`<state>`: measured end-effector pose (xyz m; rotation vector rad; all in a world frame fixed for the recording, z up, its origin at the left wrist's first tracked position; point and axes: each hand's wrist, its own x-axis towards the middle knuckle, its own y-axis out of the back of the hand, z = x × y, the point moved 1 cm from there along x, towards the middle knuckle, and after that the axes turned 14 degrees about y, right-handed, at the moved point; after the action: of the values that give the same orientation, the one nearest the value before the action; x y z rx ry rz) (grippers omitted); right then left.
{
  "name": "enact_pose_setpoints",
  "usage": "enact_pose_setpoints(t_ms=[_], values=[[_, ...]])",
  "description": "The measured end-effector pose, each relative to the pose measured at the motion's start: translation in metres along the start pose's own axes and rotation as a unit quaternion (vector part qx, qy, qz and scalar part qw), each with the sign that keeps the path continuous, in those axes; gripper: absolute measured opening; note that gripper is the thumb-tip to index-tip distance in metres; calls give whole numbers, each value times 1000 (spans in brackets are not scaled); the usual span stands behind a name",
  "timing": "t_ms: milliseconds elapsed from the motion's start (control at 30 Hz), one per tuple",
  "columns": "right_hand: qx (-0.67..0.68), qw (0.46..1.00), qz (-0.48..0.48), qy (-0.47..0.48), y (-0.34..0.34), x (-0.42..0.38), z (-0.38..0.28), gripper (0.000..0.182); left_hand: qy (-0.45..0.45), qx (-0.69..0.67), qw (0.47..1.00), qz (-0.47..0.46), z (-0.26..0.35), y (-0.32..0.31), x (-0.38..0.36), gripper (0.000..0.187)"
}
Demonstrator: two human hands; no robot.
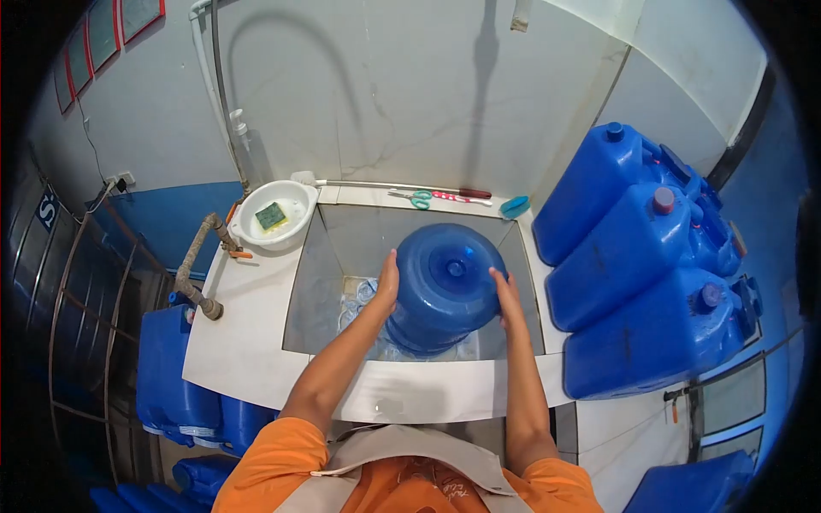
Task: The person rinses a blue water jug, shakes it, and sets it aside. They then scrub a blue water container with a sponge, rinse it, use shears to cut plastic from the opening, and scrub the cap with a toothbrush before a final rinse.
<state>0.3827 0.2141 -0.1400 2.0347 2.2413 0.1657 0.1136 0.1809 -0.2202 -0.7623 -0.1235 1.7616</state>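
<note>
A large round blue water jug (pixel 449 295) is held between my two hands over the sink basin (pixel 312 299), one round end with a small central knob facing up. My left hand (pixel 387 286) presses flat against its left side. My right hand (pixel 507 299) rests on its right side, fingers near the top edge. Beneath the jug, clear plastic-looking items (pixel 359 299) lie on the basin floor, partly covered by it. The jug's lower end is hidden from me.
On the left counter stands a white bowl (pixel 295 235) with a green-yellow sponge (pixel 271 217), beside a pipe with an orange-handled valve (pixel 239 254). Scissors (pixel 420 201), a toothbrush (pixel 457 197) and a blue brush (pixel 514 208) lie on the back ledge. Blue jerrycans (pixel 637 333) line the right.
</note>
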Motion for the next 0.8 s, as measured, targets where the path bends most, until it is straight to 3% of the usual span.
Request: enact_pose_setpoints(t_ms=[67, 133, 200, 233, 267, 300, 367, 400, 433, 467, 533, 567, 633, 667, 733, 800], values=[[-15, 995, -69, 67, 16, 11, -54, 92, 36, -16, 998, -43, 65, -37, -50, 81], [-20, 998, 14, 54, 38, -11, -143, 77, 4, 52, 998, -21, 145, -93, -133, 87], [59, 987, 79, 127, 73, -4, -188, 68, -124, 128, 982, -60, 194, -100, -140, 91], [182, 965, 64, 178, 88, 4, -194, 63, -130, 121, 983, -52, 212, -96, -136, 91], [304, 926, 48, 220, 93, 8, -195, 59, -209, 138, 968, -26, 224, -88, -133, 91], [292, 928, 98, 211, 84, 12, -181, 55, -289, 158, 944, -1, 229, -79, -132, 93], [354, 922, 18, 156, 73, 78, -53, 44, -142, 202, 962, 114, 166, -24, -67, 101], [436, 895, -29, 89, 40, 46, -36, 41, 26, 153, 977, 145, 142, -39, -103, 101], [280, 946, -78, 145, 43, 98, 60, 52, 190, 90, 971, 110, 102, -1, -49, 113], [471, 867, -150, 63, 5, 47, 19, 63, 132, 64, 987, -71, 100, -37, -125, 100], [446, 878, -156, 83, -16, 33, 50, 72, 20, 86, 996, -16, 67, -20, -101, 98], [442, 878, -161, 87, -22, 28, 45, 72, 14, 81, 996, -17, 50, -7, -68, 98], [516, 840, -169, 23, -36, 8, 41, 77, 23, 158, 975, 155, 23, 37, -17, 90], [515, 840, -168, 16, -36, 7, 48, 77, 30, 157, 974, 158, 27, 39, -29, 90], [507, 849, -151, 20, -35, 21, 54, 80, -53, 202, 969, 130, 71, 27, -74, 93], [518, 839, -167, -8, -29, 7, 16, 78, -28, 136, 985, 103, 105, 31, -103, 95]])
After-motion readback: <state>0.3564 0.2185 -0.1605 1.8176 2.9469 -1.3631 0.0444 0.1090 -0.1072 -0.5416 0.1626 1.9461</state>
